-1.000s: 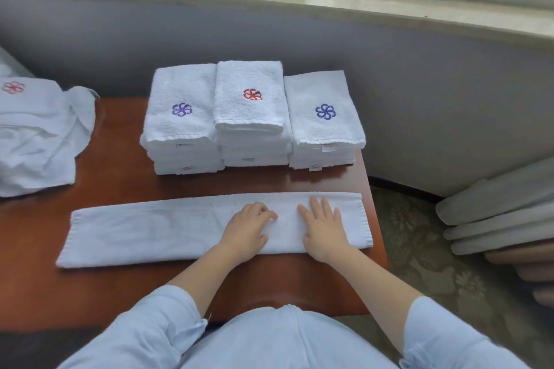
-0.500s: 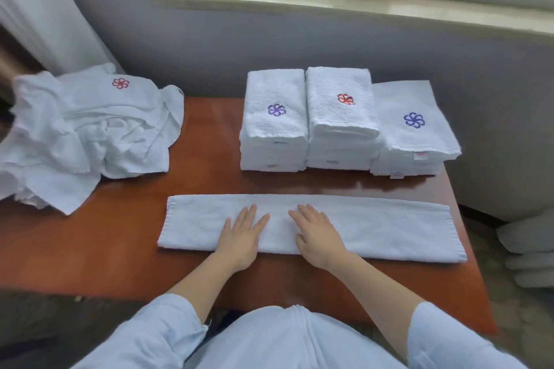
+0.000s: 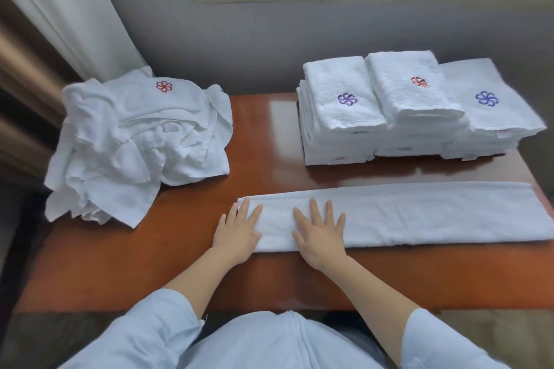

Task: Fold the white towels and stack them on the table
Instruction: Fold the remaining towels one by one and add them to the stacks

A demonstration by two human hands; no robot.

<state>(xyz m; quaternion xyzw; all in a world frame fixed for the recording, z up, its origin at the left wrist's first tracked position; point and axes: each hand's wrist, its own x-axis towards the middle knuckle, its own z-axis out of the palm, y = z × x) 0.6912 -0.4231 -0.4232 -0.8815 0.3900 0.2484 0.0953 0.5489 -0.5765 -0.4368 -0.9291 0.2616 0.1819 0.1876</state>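
red-brown wood, your counter [image 3: 186,263] carries a long folded white towel [image 3: 419,216] along its near edge, running to the right edge. a crumpled heap of towels [image 3: 135,144] sits at the far left corner, and three folded stacks [image 3: 338,117] stand side by side at the far right corner. your left hand [image 3: 238,234] and right hand [image 3: 320,237] lie flat, fingers straight and spread, pressing the long towel's left end.

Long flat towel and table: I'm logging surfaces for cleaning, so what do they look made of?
Long towel: likely cotton terry, matte, judging by its nubby pile. Table: probably wood or veneer under glossy reddish-brown varnish; it mirrors window light, though laminate is possible.
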